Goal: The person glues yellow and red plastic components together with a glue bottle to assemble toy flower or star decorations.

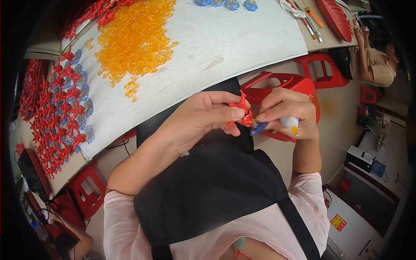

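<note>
Above my apron, my left hand point(208, 113) pinches a small red plastic figurine point(246, 116) between thumb and fingers. Against its lower right side is a translucent blue piece point(259, 127); whether the two are joined I cannot tell. My right hand point(291, 110) is closed around a small white squeeze bottle point(289, 122) with a yellow tip, which points down and away from the figurine. The right thumb and forefinger meet beside the figurine at a tiny yellowish bit, partly hidden by the fingertips.
A white-covered table point(225, 41) carries a heap of translucent orange pieces point(134, 39). Rows of red figurines point(56, 108) with blue parts stand at left. Pens and a cutter point(314, 17) lie by a red tray point(334, 17). Red stools point(281, 82) stand beyond my hands; another person point(372, 60) sits far right.
</note>
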The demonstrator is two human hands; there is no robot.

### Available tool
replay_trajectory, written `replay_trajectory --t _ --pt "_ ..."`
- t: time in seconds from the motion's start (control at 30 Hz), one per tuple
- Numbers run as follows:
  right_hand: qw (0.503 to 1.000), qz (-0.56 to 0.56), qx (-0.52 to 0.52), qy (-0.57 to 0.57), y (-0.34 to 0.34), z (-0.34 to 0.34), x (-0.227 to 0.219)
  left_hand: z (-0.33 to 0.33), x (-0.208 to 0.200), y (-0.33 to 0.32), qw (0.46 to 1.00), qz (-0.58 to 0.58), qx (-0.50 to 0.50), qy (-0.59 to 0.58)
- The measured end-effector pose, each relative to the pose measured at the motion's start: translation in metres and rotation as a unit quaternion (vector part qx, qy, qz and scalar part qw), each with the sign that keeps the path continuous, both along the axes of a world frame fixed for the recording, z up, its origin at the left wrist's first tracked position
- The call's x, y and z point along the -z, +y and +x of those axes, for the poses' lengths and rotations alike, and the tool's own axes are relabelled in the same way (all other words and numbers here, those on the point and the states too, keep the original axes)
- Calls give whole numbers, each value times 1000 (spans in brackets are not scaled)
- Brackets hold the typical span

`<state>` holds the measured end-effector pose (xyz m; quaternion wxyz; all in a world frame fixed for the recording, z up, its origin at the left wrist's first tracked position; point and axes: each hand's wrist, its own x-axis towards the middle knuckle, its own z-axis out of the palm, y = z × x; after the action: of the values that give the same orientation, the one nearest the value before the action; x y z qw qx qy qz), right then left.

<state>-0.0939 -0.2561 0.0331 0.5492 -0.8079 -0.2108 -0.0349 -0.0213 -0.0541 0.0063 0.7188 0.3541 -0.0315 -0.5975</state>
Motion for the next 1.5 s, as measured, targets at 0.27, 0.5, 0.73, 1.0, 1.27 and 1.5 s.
replay_trajectory --t 0.27,0.5,0.73,1.0,1.27,1.5 --pt "994 -101 14 -45 0 -6 2 2 4 -6 997 49 18 -50" --pt "995 -93 21 -33 -2 -10 6 4 1 -10 993 79 43 -77" --pt "992 -80 79 -62 2 -13 10 6 -11 -11 994 84 39 -65" --pt "988 -73 119 -64 12 -13 14 6 -19 -5 984 105 33 -139" --pt "987 -74 126 -72 17 -13 15 5 -19 -3 982 106 24 -153" --pt "986 -50 146 -63 19 -13 16 5 -18 -6 978 117 11 -171"
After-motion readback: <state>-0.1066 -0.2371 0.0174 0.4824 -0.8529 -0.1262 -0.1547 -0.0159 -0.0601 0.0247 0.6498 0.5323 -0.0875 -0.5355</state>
